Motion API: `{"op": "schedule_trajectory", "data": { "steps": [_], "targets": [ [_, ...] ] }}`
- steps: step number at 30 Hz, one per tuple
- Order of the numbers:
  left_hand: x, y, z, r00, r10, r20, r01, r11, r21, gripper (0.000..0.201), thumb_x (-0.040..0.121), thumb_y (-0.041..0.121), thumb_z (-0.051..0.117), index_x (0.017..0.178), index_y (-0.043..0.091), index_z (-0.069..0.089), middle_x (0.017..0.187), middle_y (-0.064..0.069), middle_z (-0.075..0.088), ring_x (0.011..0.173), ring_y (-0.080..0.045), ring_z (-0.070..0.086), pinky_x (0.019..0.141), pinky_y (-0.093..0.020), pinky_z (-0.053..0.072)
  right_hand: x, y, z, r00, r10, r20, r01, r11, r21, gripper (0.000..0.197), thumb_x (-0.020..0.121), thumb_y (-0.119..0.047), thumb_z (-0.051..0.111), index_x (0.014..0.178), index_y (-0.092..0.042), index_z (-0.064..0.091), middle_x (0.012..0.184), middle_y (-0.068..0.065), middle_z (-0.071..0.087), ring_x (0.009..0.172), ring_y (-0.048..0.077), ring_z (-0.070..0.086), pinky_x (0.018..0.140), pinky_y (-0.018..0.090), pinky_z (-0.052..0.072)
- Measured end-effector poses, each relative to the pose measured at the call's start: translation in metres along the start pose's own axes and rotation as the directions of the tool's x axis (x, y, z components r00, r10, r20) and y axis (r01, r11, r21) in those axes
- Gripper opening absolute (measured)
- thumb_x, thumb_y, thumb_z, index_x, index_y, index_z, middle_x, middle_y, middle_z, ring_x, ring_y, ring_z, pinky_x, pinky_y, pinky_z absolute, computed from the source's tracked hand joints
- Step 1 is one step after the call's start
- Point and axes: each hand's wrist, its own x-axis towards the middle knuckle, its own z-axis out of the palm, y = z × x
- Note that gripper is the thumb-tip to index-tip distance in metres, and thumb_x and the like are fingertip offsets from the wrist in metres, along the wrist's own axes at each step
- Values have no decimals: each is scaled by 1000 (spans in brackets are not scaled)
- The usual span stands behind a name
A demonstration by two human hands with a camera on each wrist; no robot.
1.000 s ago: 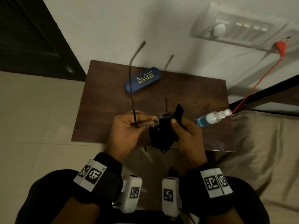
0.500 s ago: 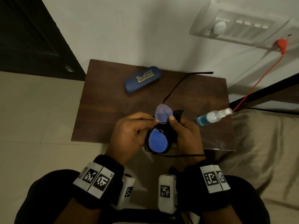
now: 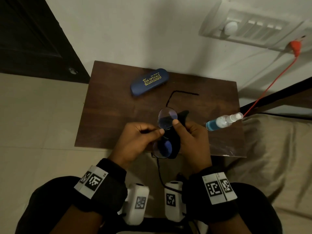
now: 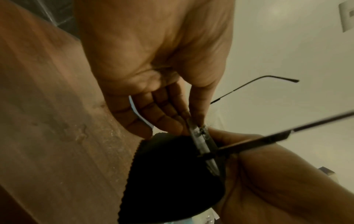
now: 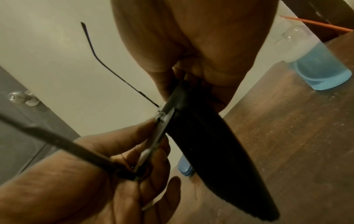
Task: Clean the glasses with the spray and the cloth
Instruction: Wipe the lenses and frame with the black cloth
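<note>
The thin black-framed glasses [image 3: 166,119] are held above the near edge of the brown table [image 3: 108,105], turned so one lens is far and the other lens [image 3: 163,149] near. My left hand [image 3: 159,132] pinches the frame at the bridge, as the left wrist view [image 4: 197,122] shows. My right hand [image 3: 176,123] grips the black cloth [image 3: 174,141], its thumb pressing on the far lens with cloth behind it. One temple [image 3: 182,93] points away, the other toward my body. The spray bottle [image 3: 222,122] of blue liquid lies on the table to the right.
A blue glasses case [image 3: 149,81] lies at the back of the table near the white wall. A red cable [image 3: 270,85] runs from a wall socket down past the table's right side. A beige bed [image 3: 270,157] adjoins the right; a dark door [image 3: 33,39] stands left.
The glasses were turned from temples pointing away to lying sideways, lenses facing up. My right thumb and the cloth shifted onto the far lens; the left hand now pinches the bridge.
</note>
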Motion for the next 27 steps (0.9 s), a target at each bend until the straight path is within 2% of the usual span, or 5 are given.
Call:
{"op": "schedule_trajectory", "data": {
  "steps": [9, 13, 17, 22, 27],
  "targets": [
    [2, -4, -3, 989, -147, 2, 147, 987, -68, 12, 84, 8, 66, 77, 5, 75, 74, -7, 75, 69, -15, 72, 59, -18, 53, 3, -13, -13, 968, -61, -245, 44, 996, -74, 35, 94, -19, 55, 60, -13, 58, 55, -1, 59, 54, 7, 56, 50, 18, 45],
    [3, -3, 1, 982, -187, 2, 187, 979, -87, 12, 85, 5, 65, 81, -2, 73, 78, -12, 75, 71, -18, 72, 60, -19, 54, -4, -23, -7, 979, -190, -68, 180, 976, -123, 29, 94, -13, 55, 68, -3, 62, 58, 6, 57, 55, 10, 53, 51, 19, 42],
    [3, -2, 2, 977, -211, -23, 208, 973, -95, 17, 86, 5, 63, 89, -10, 70, 85, -21, 73, 77, -26, 72, 62, -23, 57, -9, -14, 0, 960, -255, 118, 277, 933, -228, 21, 89, -19, 53, 93, -10, 72, 103, -5, 61, 90, 6, 61, 72, 22, 51],
    [0, 1, 4, 987, -158, -25, 156, 985, -79, 14, 86, 1, 61, 90, -8, 71, 81, -17, 73, 70, -20, 72, 60, -22, 56, -8, 2, 1, 888, -387, 248, 441, 565, -698, 41, 86, -29, 41, 116, -17, 66, 95, 5, 52, 82, 19, 50, 63, 25, 39],
    [0, -2, 2, 992, -110, -62, 113, 993, 42, 24, 80, -8, 56, 80, 7, 75, 77, -11, 74, 77, -25, 72, 73, -35, 59, -12, 2, 1, 848, -385, 365, 509, 393, -766, 49, 81, -23, 35, 118, -12, 65, 94, 9, 56, 80, 24, 54, 59, 28, 48]
  ]
}}
